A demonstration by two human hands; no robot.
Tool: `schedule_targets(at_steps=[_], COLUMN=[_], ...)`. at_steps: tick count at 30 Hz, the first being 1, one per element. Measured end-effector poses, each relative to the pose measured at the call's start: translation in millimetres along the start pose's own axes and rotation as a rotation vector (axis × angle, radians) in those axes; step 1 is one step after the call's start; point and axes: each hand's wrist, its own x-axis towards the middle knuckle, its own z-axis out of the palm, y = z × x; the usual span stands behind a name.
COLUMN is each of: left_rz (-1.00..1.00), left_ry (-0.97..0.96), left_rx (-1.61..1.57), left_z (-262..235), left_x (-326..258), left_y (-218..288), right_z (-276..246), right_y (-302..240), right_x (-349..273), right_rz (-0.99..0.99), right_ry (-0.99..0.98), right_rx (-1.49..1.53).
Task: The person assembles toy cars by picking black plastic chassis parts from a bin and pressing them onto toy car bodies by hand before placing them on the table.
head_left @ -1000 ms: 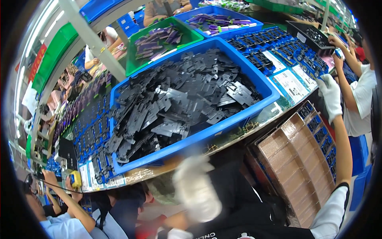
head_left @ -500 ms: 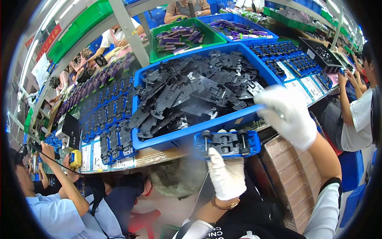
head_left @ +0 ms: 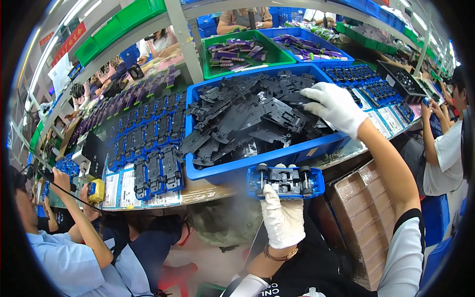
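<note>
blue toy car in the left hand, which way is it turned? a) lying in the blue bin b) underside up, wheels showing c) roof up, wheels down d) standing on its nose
b: the left hand holds the blue toy car with its dark underside and four wheels facing up, just in front of the blue bin, while the right hand rests on the black parts inside.
</note>
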Motion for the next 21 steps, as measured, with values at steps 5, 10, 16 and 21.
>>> schedule_targets(at_steps=[5, 10, 16, 21], left_rz=[-0.014, -0.021, -0.046, -0.001], left_ry=[0.012, -0.001, -0.053, -0.139], left_rx=[-0.007, 0.084, 0.072, 0.188], left_z=[-7.0, 0.3, 2.9, 2.7], left_x=[-2.1, 0.9, -4.5, -11.0], left_y=[1.8, -5.3, -11.2, -14.6], right_z=[-52.0, -67.5, -58.2, -49.4], right_y=[-14.8, -69.7, -119.1, -123.4], right_x=[-32.3, -79.4, -107.5, -108.4], right_rz=[0.039, 0.01, -0.11, -0.11], right_ry=[0.104, 0.249, 0.154, 0.099], right_rx=[-0.208, 0.17, 0.262, 0.328])
